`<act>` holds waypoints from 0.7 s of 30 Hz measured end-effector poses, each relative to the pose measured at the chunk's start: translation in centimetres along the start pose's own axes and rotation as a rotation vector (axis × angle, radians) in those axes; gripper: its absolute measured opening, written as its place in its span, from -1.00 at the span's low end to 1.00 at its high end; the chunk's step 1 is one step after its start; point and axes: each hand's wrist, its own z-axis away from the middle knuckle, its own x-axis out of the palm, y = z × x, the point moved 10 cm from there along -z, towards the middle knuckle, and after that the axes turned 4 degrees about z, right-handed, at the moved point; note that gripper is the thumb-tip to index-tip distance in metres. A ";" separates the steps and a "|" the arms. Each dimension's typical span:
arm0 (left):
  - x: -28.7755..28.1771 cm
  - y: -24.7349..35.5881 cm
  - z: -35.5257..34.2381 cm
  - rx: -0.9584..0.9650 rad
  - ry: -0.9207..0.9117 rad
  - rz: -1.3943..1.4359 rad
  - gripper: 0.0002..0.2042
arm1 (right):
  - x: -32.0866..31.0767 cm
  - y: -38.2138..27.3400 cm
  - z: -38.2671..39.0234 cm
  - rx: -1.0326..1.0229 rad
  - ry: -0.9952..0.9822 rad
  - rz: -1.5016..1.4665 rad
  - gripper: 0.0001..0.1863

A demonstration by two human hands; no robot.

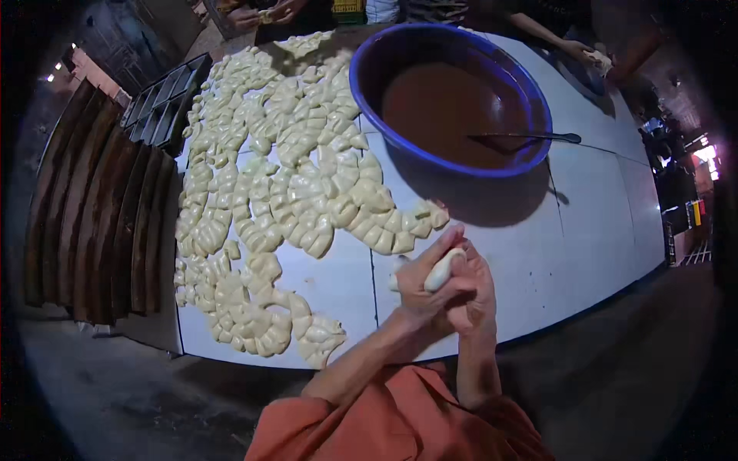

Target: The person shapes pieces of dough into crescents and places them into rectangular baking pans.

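Left hand (425,288), right hand (475,296) clasped together (fingers (442,244) curled), forearms raised.

You wear orange garment (400,419), loose sleeves pushed above elbows; forearms bare, no gloves, rings or watch.

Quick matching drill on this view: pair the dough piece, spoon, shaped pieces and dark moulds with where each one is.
1 dough piece
2 spoon
3 shaped pieces
4 moulds

a in the blue bowl
b spread over the table
c between both hands
d at the table's far left edge

Pairs: 1-c, 2-a, 3-b, 4-d
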 end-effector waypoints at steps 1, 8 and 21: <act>0.5 -0.2 -0.4 0.021 0.013 -0.055 -0.21 | -0.1 -0.5 -0.3 0.017 0.000 -0.107 -0.66; 1.1 -4.5 -1.9 -0.435 0.000 0.266 0.02 | -0.3 -8.6 -7.5 -0.209 0.051 0.251 -0.76; -3.5 -5.6 -0.3 -0.683 -0.122 0.000 -0.60 | -3.9 -7.8 -21.5 0.212 -0.526 1.994 -0.62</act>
